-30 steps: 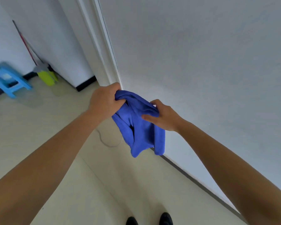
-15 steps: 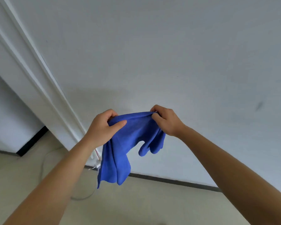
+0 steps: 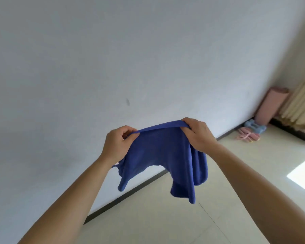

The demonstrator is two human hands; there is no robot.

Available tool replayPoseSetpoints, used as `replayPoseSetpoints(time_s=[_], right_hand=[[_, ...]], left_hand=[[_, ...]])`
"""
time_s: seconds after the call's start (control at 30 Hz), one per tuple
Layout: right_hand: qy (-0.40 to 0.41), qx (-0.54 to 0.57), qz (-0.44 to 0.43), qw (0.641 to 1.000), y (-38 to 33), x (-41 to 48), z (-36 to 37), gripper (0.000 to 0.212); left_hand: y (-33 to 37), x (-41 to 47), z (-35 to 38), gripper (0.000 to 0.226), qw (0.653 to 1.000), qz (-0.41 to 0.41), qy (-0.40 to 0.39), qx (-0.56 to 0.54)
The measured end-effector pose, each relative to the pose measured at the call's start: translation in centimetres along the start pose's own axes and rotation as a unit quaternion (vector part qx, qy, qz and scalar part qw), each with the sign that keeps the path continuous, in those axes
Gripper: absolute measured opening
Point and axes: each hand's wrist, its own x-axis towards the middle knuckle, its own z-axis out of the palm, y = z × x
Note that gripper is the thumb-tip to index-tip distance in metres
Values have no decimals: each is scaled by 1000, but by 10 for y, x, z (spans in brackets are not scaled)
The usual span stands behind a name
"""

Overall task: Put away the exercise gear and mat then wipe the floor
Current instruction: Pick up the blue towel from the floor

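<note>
Holding up one blue cloth (image 3: 158, 152), and there are two hands on it: the left hand (image 3: 117, 145) and the right hand (image 3: 198, 135), one at each end of the top edge. Both bare forearms reach forward and up. Left hand, fingers curled, pinching the hem between thumb and fingers. Right hand, knuckles up, fingers curled over the edge and gripping it. That top edge is pulled taut between them, long axis running left to right and rising a touch toward the right hand. Below it the cloth hangs in two loose lobes, the right one lower.

It is in mid-air, in front of the white wall (image 3: 113, 59) and above the pale floor (image 3: 165, 217).

Far corner, right: one pink rolled mat (image 3: 271, 106) standing upright beside one beige curtain (image 3: 299, 106). At its foot are light-blue dumbbells (image 3: 255, 128), too blurred to count, and one pink bundle (image 3: 247, 136) lying just in front of them.
</note>
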Motion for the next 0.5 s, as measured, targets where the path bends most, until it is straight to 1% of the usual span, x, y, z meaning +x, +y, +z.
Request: replayPoseSetpoints(time_s=[0.1,0.23,0.33,0.4,0.5], right_hand=[[41,-31,30,998,83,-16,-61,24],[52,-24,86,995,195,-44,-142,28],[58,-52,115,990,263,-61,-210,34],[66,-65,130,987,299,-61,-255,31],[86,-72,127,986,345,-48,-308,15]], left_hand=[[35,25,94,10,999,10,-36,12],[90,55,234,9,998,-1,-60,-30],[142,80,331,10,996,20,-71,-53],[178,96,385,11,993,35,-79,-76],[223,121,449,13,990,49,-86,-104]])
